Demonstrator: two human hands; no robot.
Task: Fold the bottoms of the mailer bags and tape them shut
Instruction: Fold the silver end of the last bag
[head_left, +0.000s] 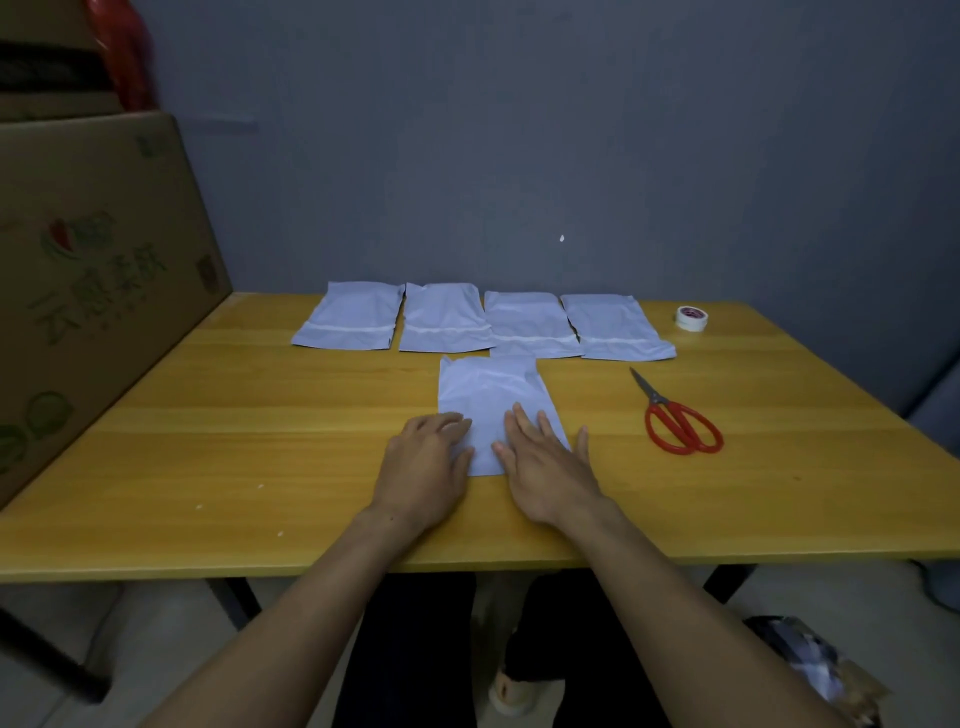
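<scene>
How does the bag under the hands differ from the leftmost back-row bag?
The near bag lies alone, with the left hand and right hand on it; the leftmost bag sits untouched in a row of four. The leftmost bag shows a pale band across it; the near bag shows none. Both are white and flat.

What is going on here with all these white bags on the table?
A person is working at a yellow table. The left hand and right hand both rest on the near end of one white mailer bag, pressing it flat against the tabletop. Four more bags lie in a row along the far edge. A tape roll and red-handled scissors sit untouched to the right.
</scene>
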